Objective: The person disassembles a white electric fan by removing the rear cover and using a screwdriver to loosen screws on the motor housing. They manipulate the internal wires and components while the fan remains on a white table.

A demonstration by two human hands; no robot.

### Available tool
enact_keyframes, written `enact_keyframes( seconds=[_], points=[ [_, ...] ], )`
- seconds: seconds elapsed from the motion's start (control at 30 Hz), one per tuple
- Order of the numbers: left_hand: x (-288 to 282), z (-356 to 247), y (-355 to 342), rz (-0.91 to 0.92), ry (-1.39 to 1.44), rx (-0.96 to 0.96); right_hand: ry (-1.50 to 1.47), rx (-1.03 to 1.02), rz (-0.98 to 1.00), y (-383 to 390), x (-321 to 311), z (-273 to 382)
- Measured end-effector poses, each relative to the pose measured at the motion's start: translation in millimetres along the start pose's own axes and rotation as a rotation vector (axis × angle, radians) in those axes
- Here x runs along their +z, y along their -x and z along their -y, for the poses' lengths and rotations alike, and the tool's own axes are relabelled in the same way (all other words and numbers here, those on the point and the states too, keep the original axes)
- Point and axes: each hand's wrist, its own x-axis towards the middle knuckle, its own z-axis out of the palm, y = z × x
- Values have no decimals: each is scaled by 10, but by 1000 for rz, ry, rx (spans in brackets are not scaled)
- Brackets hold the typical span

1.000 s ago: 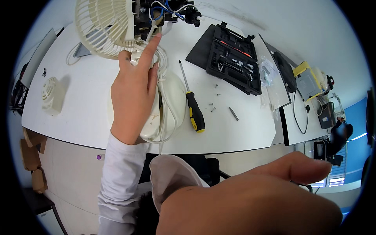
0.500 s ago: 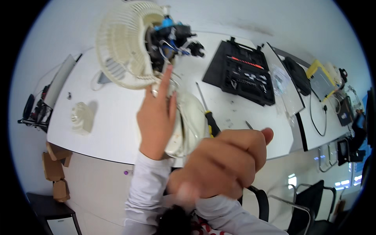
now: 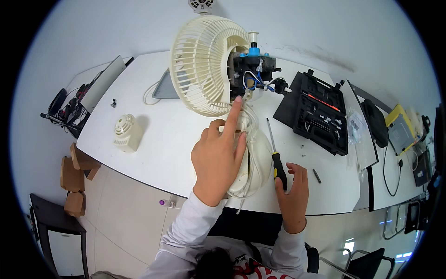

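Observation:
A cream electric fan (image 3: 200,69) stands on the table with its motor (image 3: 255,76) and blue and white wires bared. My left hand (image 3: 218,153) is over the fan's neck, its index finger stretched up to the underside of the motor and its thumb apart. White cord runs beside it over the fan's rounded base (image 3: 262,156). To the right of the base lies a screwdriver (image 3: 278,169) with a black and yellow handle. My right hand (image 3: 295,193) is low beside that handle, thumb and fingers spread around nothing; whether the thumb touches the handle is unclear.
A cream vented motor cover (image 3: 126,133) stands on the left of the table. On the right are an opened black tool case (image 3: 320,116), a small dark bit (image 3: 317,176) and tiny screws (image 3: 303,151). A grey tray (image 3: 166,88) lies behind the fan.
My right hand has come down from a curled pose close to the camera to the table beside the screwdriver, its fingers now spread. My left hand stays at the fan's neck. The whole view has shifted.

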Motion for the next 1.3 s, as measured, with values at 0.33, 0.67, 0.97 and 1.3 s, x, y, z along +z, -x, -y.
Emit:
enact_keyframes(
  seconds=[0.33, 0.67, 0.97, 1.3],
  points=[
    [-206, -52, -129, -133, -97, 72, 196, 65, 98, -3, 106, 27],
    [-72, -122, -555, -410, 24, 176, -41, 128, -45, 48, -84, 72],
    [77, -82, -625, -446, -57, 227, -238, 52, -171, 101, -186, 5],
    [129, 51, -499, -502, 68, 241, -342, 104, -225, 156, -212, -110]
  ],
)
